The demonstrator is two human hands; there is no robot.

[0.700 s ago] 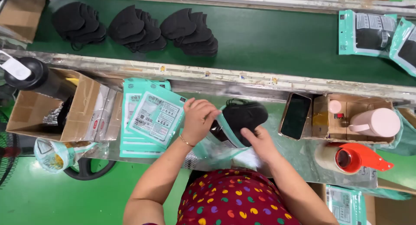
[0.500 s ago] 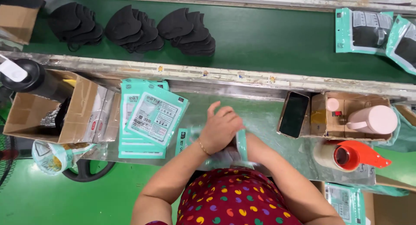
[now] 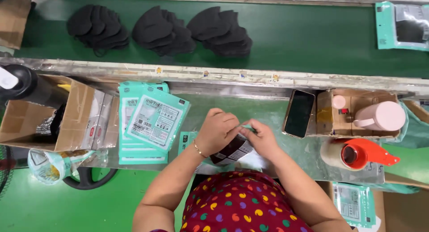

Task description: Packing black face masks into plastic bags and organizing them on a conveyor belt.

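From the head camera, your left hand (image 3: 217, 132) and right hand (image 3: 262, 137) meet at the middle of the tabletop (image 3: 263, 111), both pinching the top edge of a teal pouch (image 3: 232, 149) with a dark mask inside; the pouch lies just in front of your body. At 9 o'clock of your hands a stack of teal pouches (image 3: 149, 122) sits close, with an open cardboard box (image 3: 49, 120) beyond it. At 3 o'clock a phone (image 3: 298, 113) stands near. At 12 o'clock, past the tabletop's metal edge, black masks (image 3: 161, 31) lie on the green belt (image 3: 313, 40), with open room beside them.
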